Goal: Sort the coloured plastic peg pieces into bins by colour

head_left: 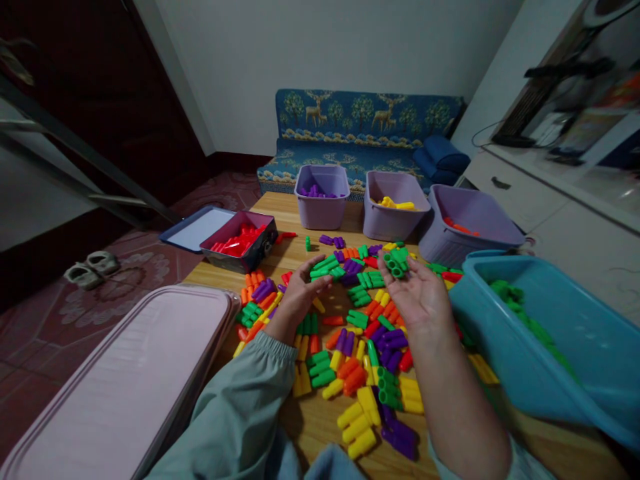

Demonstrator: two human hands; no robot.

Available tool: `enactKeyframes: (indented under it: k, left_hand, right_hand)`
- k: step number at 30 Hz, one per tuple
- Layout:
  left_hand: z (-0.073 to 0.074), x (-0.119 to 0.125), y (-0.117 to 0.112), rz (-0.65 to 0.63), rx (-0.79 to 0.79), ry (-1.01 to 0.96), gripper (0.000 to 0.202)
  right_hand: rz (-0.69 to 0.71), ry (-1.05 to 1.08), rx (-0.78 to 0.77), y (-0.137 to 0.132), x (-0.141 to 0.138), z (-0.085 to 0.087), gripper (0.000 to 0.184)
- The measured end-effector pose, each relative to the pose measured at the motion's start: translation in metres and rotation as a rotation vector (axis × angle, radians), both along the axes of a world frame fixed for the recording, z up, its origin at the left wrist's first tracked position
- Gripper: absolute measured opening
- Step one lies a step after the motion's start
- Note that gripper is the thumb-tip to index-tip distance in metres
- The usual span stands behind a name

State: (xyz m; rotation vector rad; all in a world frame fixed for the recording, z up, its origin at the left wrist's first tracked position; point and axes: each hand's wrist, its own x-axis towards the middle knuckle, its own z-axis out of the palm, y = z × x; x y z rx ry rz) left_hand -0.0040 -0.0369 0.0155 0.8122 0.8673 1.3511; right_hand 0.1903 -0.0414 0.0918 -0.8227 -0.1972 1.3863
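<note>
Left hand [303, 290] is at a green block [326, 268]; the right hand [420, 297], palm up, holds green pieces [396, 263]. Lavender bins [323, 213] line the table's [285, 215] far edge, a teal bin [493, 333] its right; a tin [261, 252] sits near the far left corner.

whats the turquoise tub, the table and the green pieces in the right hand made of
Turquoise tub: probably plastic, smooth, with a soft sheen and moulded rim.
Table: wood or wood-look laminate, grain lines showing.
Green pieces: likely moulded plastic, fairly glossy, with round hollow ends.
</note>
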Motion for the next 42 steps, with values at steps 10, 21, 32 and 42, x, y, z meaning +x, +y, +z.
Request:
enactKeyframes:
  k: [10,21,32,42]
  left_hand:
    - [-0.007,-0.001,0.003,0.011,0.008,-0.049,0.065]
    - [-0.007,0.0,0.004,0.023,-0.026,-0.059,0.067]
    - [-0.007,-0.01,0.007,0.107,0.069,0.193,0.057]
    - [-0.001,-0.03,0.008,0.302,0.312,1.029,0.042]
  right_hand:
    - [-0.666,0.079,0.111,-0.01,0.06,0.047,0.023]
    - [-0.76,0.227,0.115,-0.02,0.088,0.044,0.021]
    - [-0.079,-0.471,0.261,0.005,0.026,-0.006,0.017]
    - [0.5,-2.128,0.197,-0.004,-0.012,-0.059,0.041]
